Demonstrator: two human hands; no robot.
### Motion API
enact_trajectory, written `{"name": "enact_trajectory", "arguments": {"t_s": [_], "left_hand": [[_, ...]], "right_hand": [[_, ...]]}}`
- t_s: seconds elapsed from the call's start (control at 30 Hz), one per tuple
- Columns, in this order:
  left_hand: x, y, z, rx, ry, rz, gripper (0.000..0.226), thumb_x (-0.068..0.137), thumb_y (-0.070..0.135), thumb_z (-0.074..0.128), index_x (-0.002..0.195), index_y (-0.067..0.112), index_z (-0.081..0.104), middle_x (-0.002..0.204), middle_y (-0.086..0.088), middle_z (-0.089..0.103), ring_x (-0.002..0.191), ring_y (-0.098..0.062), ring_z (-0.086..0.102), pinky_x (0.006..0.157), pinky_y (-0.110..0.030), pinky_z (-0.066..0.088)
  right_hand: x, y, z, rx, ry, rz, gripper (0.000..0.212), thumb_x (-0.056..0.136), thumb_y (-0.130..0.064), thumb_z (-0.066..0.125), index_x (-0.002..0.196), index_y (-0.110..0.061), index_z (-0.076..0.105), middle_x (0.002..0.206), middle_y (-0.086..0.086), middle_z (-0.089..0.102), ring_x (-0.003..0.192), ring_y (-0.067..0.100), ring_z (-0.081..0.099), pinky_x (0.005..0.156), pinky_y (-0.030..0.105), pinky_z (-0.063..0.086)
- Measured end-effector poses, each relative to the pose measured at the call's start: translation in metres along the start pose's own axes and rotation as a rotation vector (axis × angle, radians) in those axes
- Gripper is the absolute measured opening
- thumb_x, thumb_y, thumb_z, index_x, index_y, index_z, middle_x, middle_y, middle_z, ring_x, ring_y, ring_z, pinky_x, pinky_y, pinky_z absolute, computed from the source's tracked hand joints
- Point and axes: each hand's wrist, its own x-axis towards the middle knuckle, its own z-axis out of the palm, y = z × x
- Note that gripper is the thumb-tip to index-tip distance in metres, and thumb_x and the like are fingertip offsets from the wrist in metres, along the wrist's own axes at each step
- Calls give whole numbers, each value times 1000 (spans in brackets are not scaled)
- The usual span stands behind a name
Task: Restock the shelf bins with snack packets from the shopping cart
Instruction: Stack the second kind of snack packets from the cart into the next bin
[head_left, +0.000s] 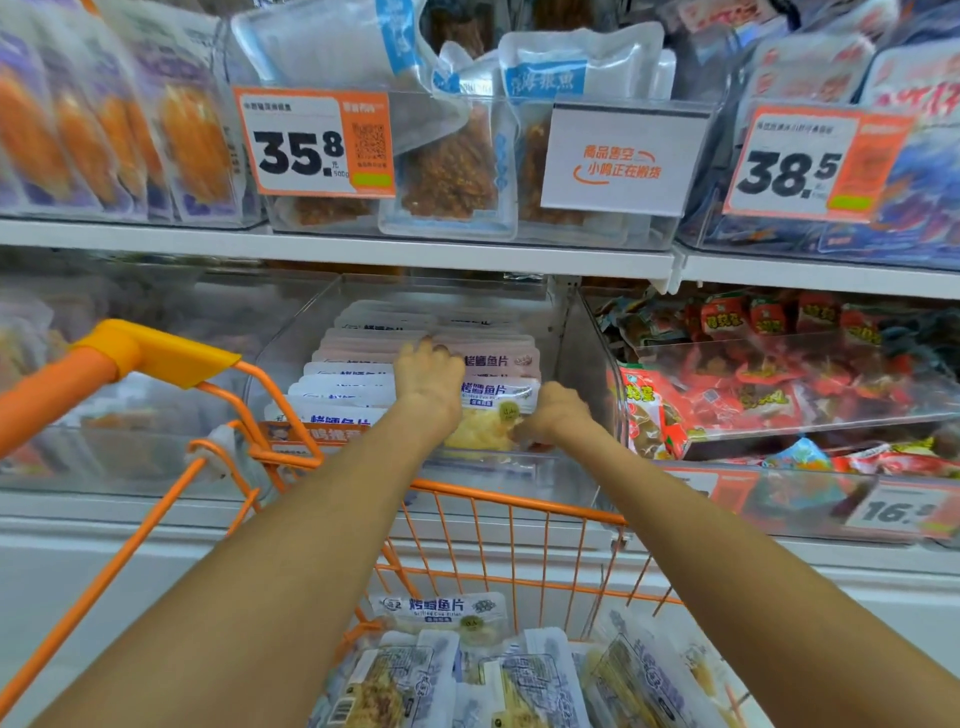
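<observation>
White packet (493, 415) upright, label outward

On the upper shelf an orange price tag (315, 143) reads 35.8, a white card (623, 158) beside it carries orange print, 商品售空 over 小鸣正在搬货, and a second orange tag (810, 163) to the right reads 38.5. Down at the lower right a blurred price label (893, 512) starts with 16. The packet at the front of the clear bin (496, 410) shows 烤鳕鱼片 in blue, and so does a packet lying in the cart (439, 610).
</observation>
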Motion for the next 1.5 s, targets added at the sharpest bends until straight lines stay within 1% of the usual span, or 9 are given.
{"name": "enact_trajectory", "arguments": {"t_s": [0.17, 0.27, 0.43, 0.73, 0.83, 1.03, 1.23, 1.33, 1.5], "left_hand": [[11, -1, 5, 18, 51, -49, 72, 85, 30, 68, 140, 6, 28, 137, -12, 46, 130, -26, 39, 102, -36, 35], [17, -4, 2, 64, 76, -71, 86, 83, 35, 69, 144, 0, 18, 134, -14, 48, 124, -26, 44, 99, -35, 37], [24, -1, 7, 140, 78, -53, 81, 84, 35, 67, 141, -1, 23, 131, -15, 49, 124, -28, 44, 102, -38, 35], [23, 3, 4, 245, 91, -48, 71, 86, 44, 62, 138, 6, 31, 129, -12, 49, 119, -26, 46, 99, -35, 35], [21, 3, 4, 230, 102, -55, 69, 86, 44, 62, 136, 7, 33, 127, -11, 51, 117, -25, 47, 98, -35, 35], [11, 2, 2, 178, 120, -49, 70, 81, 46, 67, 134, 11, 37, 124, -7, 55, 116, -23, 49, 96, -34, 35], [-9, -3, -8, 1, 178, -48, 62, 81, 37, 68, 131, 13, 41, 128, -4, 54, 123, -22, 45, 100, -33, 32], [-32, -5, -16, -167, 262, -58, 48, 85, 30, 63, 128, 14, 45, 129, -4, 55, 122, -23, 45, 99, -34, 33], [-88, -10, -36, -552, 378, -122, 25, 90, 30, 58, 111, 18, 53, 108, 0, 63, 104, -24, 57, 73, -32, 39]], "right_hand": [[12, -2, 3, -19, 94, 2, 34, 82, -20, 71, 111, -6, 59, 115, 14, 63, 106, 32, 61, 78, 34, 48], [17, -6, 1, -44, 160, -8, 38, 87, -21, 67, 119, -4, 56, 124, 16, 59, 115, 35, 57, 85, 37, 48], [25, -6, 3, -44, 197, -8, 40, 85, -18, 67, 121, -3, 57, 126, 17, 59, 117, 36, 56, 89, 39, 49], [22, -9, 9, 126, 38, 49, 55, 73, -23, 77, 120, -5, 53, 116, 12, 62, 102, 32, 65, 85, 44, 56], [16, -11, 6, 124, 47, 68, 72, 76, -24, 77, 131, -1, 38, 128, 15, 53, 114, 34, 58, 93, 45, 52], [9, -5, 1, 65, 65, 69, 76, 83, -20, 71, 139, 1, 24, 137, 17, 46, 125, 36, 48, 98, 41, 45], [-10, -3, -10, 148, 183, -85, 66, 86, -18, 67, 135, 0, 26, 123, 18, 56, 111, 38, 57, 84, 41, 47], [-27, 2, -19, 251, 165, -231, 46, 86, -19, 68, 120, -6, 40, 97, 6, 60, 88, 27, 60, 79, 39, 48], [-78, 11, -39, 352, 63, -527, 21, 85, -17, 70, 100, -18, 55, 68, -3, 57, 56, 3, 53, 64, 25, 44]]}}
